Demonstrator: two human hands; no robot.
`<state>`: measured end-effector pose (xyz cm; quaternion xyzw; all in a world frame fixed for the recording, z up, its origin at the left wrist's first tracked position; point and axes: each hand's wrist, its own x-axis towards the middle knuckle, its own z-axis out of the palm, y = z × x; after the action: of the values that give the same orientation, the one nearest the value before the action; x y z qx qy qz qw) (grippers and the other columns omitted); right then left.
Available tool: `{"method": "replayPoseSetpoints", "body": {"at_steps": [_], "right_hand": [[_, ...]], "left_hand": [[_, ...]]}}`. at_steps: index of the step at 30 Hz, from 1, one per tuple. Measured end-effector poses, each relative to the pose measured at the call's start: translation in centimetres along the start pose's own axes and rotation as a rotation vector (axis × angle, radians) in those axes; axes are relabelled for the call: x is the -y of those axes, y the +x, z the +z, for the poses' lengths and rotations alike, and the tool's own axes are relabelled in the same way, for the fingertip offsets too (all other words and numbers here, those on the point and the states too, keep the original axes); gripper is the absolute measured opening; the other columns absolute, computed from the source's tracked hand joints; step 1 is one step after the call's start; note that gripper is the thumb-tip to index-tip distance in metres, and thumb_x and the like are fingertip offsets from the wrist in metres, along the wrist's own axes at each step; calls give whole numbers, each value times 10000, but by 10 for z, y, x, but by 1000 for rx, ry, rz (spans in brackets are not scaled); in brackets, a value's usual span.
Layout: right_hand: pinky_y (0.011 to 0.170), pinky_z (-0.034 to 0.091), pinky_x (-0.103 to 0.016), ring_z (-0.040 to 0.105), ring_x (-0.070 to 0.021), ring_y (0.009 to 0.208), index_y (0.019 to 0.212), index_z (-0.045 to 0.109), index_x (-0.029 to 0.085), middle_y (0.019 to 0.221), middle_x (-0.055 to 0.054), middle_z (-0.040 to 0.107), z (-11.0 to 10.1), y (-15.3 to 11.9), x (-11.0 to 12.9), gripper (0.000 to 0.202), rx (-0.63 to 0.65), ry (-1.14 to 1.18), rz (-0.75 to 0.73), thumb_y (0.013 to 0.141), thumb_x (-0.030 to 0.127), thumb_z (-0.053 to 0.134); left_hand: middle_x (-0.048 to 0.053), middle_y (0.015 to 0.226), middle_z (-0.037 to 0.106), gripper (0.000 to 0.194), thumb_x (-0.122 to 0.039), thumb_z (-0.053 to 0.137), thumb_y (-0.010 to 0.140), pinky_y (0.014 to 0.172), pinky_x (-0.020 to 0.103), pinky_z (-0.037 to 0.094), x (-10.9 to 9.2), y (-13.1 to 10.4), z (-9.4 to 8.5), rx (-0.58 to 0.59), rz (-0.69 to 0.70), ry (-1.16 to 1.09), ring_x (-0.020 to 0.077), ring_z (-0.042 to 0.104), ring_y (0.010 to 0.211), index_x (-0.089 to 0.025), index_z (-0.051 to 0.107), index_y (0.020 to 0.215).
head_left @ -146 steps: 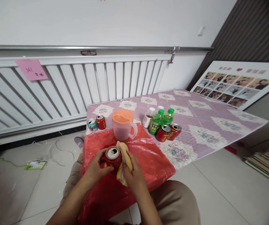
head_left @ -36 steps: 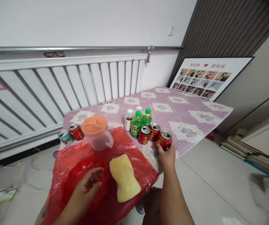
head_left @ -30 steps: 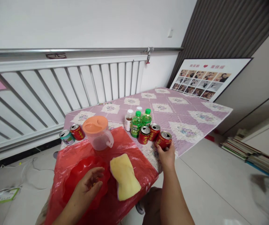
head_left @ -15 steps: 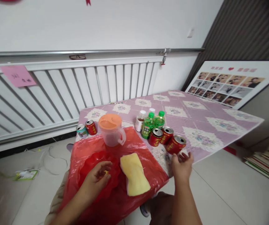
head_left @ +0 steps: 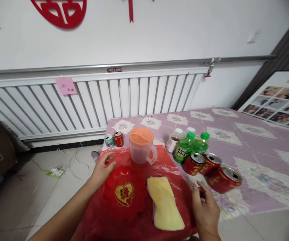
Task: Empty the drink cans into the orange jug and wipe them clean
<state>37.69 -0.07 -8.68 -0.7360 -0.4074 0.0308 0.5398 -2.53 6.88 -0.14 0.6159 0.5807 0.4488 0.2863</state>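
Note:
My left hand (head_left: 104, 167) hovers at the upper left rim of a red scalloped plate (head_left: 136, 206) with a gold heart, fingers apart and holding nothing. My right hand (head_left: 205, 208) is over the right edge of the red plastic sheet (head_left: 184, 190), its fingers loosely curled and apart, with nothing in them. Between the hands lies a folded yellow cloth (head_left: 165, 204). Behind the plate stands a clear pitcher (head_left: 139, 150) with an orange lid. Beyond my right hand are three red cans, the nearest one (head_left: 223, 180) tilted in view.
Green-capped bottles (head_left: 183, 149) and white-capped bottles (head_left: 172, 142) stand behind the red cans. A teal can (head_left: 109, 141) and a small red can (head_left: 118, 139) stand at the back left. A radiator (head_left: 119, 97) runs behind the patterned tablecloth (head_left: 257, 140).
The view has turned left and come closer. My left hand has moved from over the plate to its upper left rim. My right hand has moved left from the nearest can, toward the cloth.

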Motion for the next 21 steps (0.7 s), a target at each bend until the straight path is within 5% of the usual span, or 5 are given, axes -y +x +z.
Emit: {"method": "replayPoseSetpoints", "body": {"at_steps": [6,12,21], "right_hand": [[849,532,-402,699,-276,863,1052,726,140,1025,-157,756,19,2,-5,586,61,35,-75,834,642,517],[868,537,-419,710,-293,888,1014,737,155,1016,-144,763,28,8,-10,519,85,32,-89,820,590,533],[878,546,-408,722,-293,895,998,752,161,1005,-135,773,36,12,-6,497,113,34,-55,790,561,543]], "left_hand": [[119,1319,651,456,-240,612,834,1084,408,456,11,72,-4,-50,70,333,257,605,1241,-167,566,1282],[144,1424,570,668,-263,732,764,1146,425,354,5,136,8,-27,54,581,313,475,1368,-171,486,1378],[210,1430,548,751,-481,735,770,1051,467,370,-11,178,26,44,-59,819,371,454,1358,-181,434,1390]]}}
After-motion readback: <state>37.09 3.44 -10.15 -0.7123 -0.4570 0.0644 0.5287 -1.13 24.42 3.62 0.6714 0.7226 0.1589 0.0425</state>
